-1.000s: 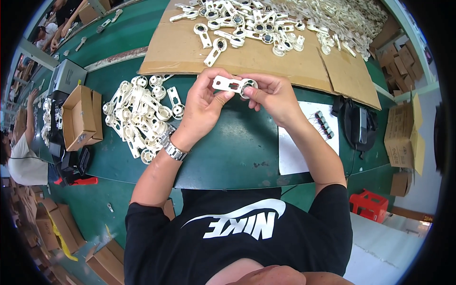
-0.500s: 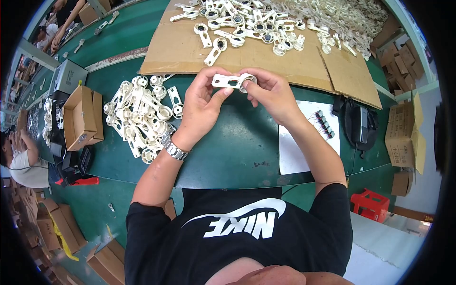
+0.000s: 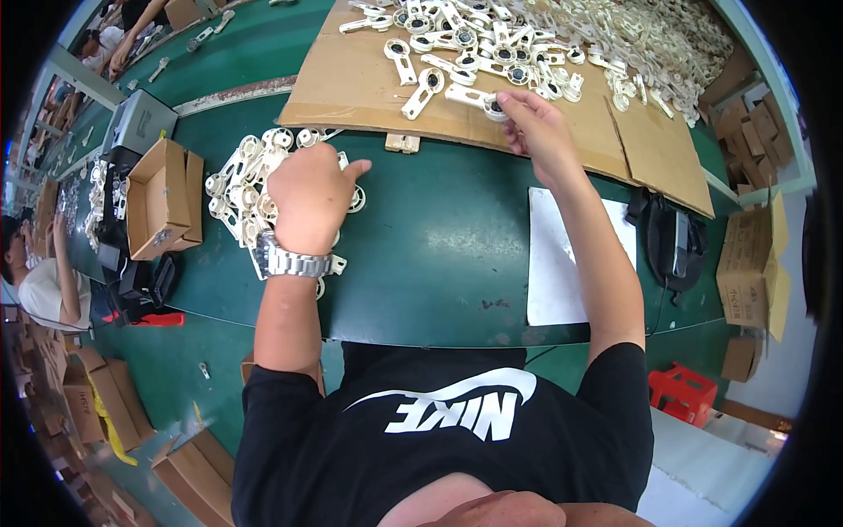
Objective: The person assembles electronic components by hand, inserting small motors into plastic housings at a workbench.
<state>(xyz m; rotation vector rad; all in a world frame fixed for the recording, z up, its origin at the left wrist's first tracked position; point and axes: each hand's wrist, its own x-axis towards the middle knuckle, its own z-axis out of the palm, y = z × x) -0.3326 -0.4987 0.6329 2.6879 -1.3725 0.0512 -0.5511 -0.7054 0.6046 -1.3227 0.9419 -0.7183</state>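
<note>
My right hand [image 3: 540, 132] pinches the round end of a white plastic part [image 3: 470, 95], a flat slotted arm with a ring at one end. A dark centre shows in that ring, and the part is at the near edge of the cardboard sheet [image 3: 342, 107]. At left, my left hand [image 3: 312, 189] is over a heap of similar white parts [image 3: 250, 162]. Its thumb sticks out to the right, while its other fingers are hidden beneath the hand. More white parts with dark centres [image 3: 465, 37] lie scattered on the cardboard.
A white sheet [image 3: 549, 272] lies partly under my right forearm, with a black strapped device [image 3: 672, 246] beyond it. An open cardboard box [image 3: 158, 206] stands left of the heap. A small block [image 3: 403, 142] sits below the cardboard's edge. Other people work at far left.
My hands have parted. The right one has carried the white part forward onto the cardboard's near edge; the left one has let go of it and moved left over the heap.
</note>
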